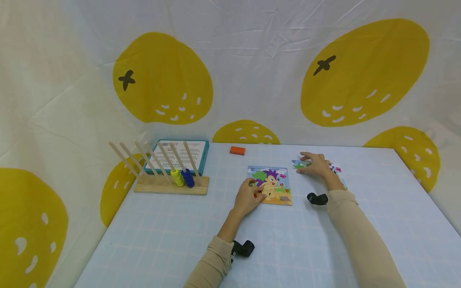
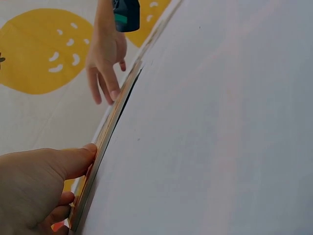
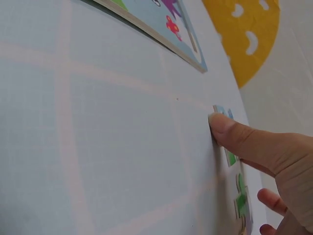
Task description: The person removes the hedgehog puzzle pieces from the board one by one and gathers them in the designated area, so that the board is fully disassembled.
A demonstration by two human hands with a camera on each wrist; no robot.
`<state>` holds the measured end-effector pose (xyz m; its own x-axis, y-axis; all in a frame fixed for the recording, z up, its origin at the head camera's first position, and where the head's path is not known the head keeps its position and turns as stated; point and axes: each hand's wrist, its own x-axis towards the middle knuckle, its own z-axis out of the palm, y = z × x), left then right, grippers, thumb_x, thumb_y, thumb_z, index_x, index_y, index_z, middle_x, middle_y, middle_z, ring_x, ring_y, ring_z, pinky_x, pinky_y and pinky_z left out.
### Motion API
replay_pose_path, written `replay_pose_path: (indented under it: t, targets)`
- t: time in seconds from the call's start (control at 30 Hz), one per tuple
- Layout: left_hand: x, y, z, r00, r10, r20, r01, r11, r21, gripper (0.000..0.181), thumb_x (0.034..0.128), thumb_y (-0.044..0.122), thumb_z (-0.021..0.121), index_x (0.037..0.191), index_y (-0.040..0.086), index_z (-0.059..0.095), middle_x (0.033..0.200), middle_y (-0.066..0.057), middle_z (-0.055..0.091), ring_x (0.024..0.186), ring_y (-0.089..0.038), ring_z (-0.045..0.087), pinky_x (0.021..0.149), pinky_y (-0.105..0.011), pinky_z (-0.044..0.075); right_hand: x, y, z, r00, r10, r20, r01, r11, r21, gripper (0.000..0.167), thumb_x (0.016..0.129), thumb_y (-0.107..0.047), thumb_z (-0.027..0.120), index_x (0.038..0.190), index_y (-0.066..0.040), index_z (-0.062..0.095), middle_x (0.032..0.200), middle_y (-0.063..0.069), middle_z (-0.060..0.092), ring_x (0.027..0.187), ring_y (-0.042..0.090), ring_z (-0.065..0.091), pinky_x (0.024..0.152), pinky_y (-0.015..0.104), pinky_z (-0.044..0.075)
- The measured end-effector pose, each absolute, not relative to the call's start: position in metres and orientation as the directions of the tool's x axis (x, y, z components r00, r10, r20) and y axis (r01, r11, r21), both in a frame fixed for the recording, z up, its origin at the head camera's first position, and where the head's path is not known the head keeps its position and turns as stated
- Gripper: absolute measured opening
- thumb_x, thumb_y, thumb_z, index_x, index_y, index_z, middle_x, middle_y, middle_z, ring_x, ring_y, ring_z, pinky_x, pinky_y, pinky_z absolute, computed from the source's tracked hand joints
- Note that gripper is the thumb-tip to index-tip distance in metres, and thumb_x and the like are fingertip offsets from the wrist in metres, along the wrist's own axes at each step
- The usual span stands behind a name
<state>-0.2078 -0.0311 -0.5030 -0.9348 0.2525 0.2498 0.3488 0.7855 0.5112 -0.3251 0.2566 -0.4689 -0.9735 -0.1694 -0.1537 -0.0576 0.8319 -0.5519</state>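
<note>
Firstly, the surface point(image 1: 144, 240) carries the puzzle board point(image 1: 284, 202) just right of frame centre: presumably light, stiff; lift by opposite edges. The left hand point(image 1: 248, 199) holds its lower-left corner. The right hand point(image 1: 317, 166) arches, thumb and fingers apart, at loose pieces point(image 1: 297, 164), right of centre; pinching cannot be confirmed. Pieces: likely thin, creasable; grasp edges.
</note>
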Motion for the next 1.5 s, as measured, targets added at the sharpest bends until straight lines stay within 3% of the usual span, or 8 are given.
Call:
replay_pose_path:
  t: [0.23,0.43,0.57,0.7,0.97,1.13,1.3,1.5]
  targets:
    - [-0.209,-0.03,-0.503,-0.927,0.261,0.271,0.368,0.779,0.509,0.031,0.0828,0.03,0.071,0.107,0.01,0.073,0.125,-0.012,0.054,0.116,-0.024,0.051,0.1,-0.033,0.042,-0.321,0.256,-0.465,-0.972,-0.155,-0.175,-0.039,0.846,-0.532,0.078,0.08,-0.033,0.074,0.143,-0.007,0.036,0.134,0.021,0.046,0.121,0.048,0.023,0.096,0.071,0.018]
    - [-0.208,-0.03,-0.503,-0.929,0.255,0.268,0.362,0.776,0.516,0.032,0.0832,0.03,0.071,0.108,0.009,0.072,0.125,-0.012,0.054,0.116,-0.025,0.05,0.101,-0.034,0.041,-0.31,0.242,-0.464,-0.976,-0.17,-0.136,-0.072,0.841,-0.536,0.077,0.083,-0.035,0.071,0.144,-0.005,0.035,0.142,0.025,0.036,0.125,0.05,0.022,0.099,0.073,0.015]
    - [-0.206,-0.03,-0.503,-0.933,0.25,0.258,0.352,0.783,0.513,0.033,0.084,0.03,0.07,0.111,0.011,0.071,0.126,-0.012,0.053,0.117,-0.025,0.05,0.101,-0.035,0.041,-0.294,0.22,-0.469,-0.973,-0.23,0.013,-0.193,0.781,-0.595,0.066,0.084,-0.027,0.069,0.137,0.002,0.043,0.139,0.028,0.041,0.125,0.047,0.032,0.103,0.064,0.024]
    - [-0.206,-0.029,-0.502,-0.927,0.263,0.266,0.367,0.777,0.512,0.032,0.0856,0.026,0.069,0.115,0.013,0.069,0.128,-0.014,0.051,0.119,-0.027,0.048,0.103,-0.04,0.038,-0.278,0.196,-0.475,-0.946,-0.301,0.121,-0.306,0.704,-0.641,0.055,0.084,-0.02,0.071,0.128,0.008,0.051,0.128,0.028,0.052,0.115,0.045,0.048,0.098,0.056,0.038]
    - [-0.207,-0.026,-0.503,-0.922,0.31,0.231,0.383,0.813,0.438,0.025,0.0904,0.025,0.062,0.114,0.026,0.07,0.132,-0.014,0.048,0.118,-0.028,0.044,0.102,-0.041,0.036,-0.259,0.175,-0.479,-0.912,-0.401,0.085,-0.378,0.743,-0.553,0.049,0.085,-0.024,0.07,0.121,0.007,0.058,0.123,0.03,0.05,0.114,0.047,0.043,0.096,0.06,0.036]
    - [-0.205,-0.021,-0.503,-0.934,0.295,0.201,0.355,0.826,0.438,0.026,0.0917,0.023,0.059,0.115,0.025,0.07,0.137,-0.016,0.044,0.126,-0.033,0.038,0.107,-0.047,0.029,-0.255,0.175,-0.477,-0.922,-0.38,0.076,-0.355,0.75,-0.558,0.042,0.084,-0.022,0.071,0.113,0.006,0.063,0.112,0.025,0.055,0.106,0.041,0.049,0.093,0.055,0.041]
    - [-0.202,-0.017,-0.501,-0.93,0.293,0.221,0.361,0.844,0.397,0.028,0.0892,0.033,0.06,0.114,0.022,0.069,0.135,-0.016,0.046,0.129,-0.035,0.037,0.108,-0.052,0.026,-0.254,0.179,-0.478,-0.913,-0.396,0.094,-0.368,0.704,-0.607,0.034,0.083,-0.017,0.072,0.104,0.008,0.065,0.09,0.014,0.061,0.083,0.028,0.055,0.075,0.04,0.048]
    - [-0.198,-0.012,-0.499,-0.941,0.267,0.209,0.33,0.865,0.378,0.039,0.0837,0.047,0.065,0.111,0.02,0.068,0.134,-0.017,0.047,0.129,-0.037,0.037,0.107,-0.056,0.026,-0.253,0.183,-0.477,-0.906,-0.421,0.051,-0.35,0.675,-0.649,0.034,0.081,-0.014,0.073,0.106,0.009,0.065,0.074,0.003,0.057,0.066,0.014,0.047,0.058,0.023,0.039]
